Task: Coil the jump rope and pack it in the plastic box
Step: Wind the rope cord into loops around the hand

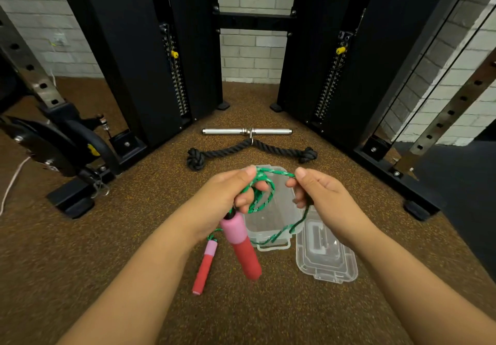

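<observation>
My left hand (228, 194) grips small coils of the green jump rope (261, 193), held above the floor. One pink-and-red handle (243, 245) hangs down from that hand. My right hand (319, 194) pinches the rope a short way to the right, and the strand drops from it across the clear plastic box (279, 220) on the floor. The other pink-and-red handle (205, 267) lies on the floor, left of the box. The box's clear lid (326, 253) lies flat beside the box on its right.
A black rope attachment (249, 151) and a chrome bar (247, 131) lie on the brown speckled floor beyond the box. Black cable-machine towers (150, 57) stand left and right, with a frame foot (71, 202) at left and another (417, 207) at right.
</observation>
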Action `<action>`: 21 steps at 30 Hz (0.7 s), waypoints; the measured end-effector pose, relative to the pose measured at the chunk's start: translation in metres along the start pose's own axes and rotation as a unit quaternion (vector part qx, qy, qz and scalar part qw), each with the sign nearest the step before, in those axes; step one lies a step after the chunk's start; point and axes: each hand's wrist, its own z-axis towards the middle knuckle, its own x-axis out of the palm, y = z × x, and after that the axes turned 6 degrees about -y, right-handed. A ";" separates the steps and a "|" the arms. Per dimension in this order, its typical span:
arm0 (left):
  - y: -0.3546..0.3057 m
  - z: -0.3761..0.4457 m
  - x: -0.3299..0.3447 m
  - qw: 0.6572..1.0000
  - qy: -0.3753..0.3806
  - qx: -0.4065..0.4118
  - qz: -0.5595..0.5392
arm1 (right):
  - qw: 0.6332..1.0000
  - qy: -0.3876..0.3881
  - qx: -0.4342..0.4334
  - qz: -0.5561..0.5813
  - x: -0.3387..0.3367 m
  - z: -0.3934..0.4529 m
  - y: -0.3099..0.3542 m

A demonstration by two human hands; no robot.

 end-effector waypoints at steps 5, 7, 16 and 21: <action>0.000 0.004 -0.010 0.989 -0.096 0.003 -0.110 | 0.994 0.085 -0.013 -0.062 -0.003 -0.004 -0.004; -0.001 0.005 -0.012 0.983 -0.123 0.008 -0.134 | 0.994 0.050 0.001 -0.094 -0.004 -0.003 -0.005; -0.001 0.008 -0.028 0.950 -0.230 0.011 -0.211 | 0.995 0.074 0.048 -0.035 -0.021 0.007 -0.019; -0.001 0.008 -0.031 0.944 -0.252 -0.001 -0.211 | 0.997 -0.007 0.050 -0.065 -0.022 0.012 -0.020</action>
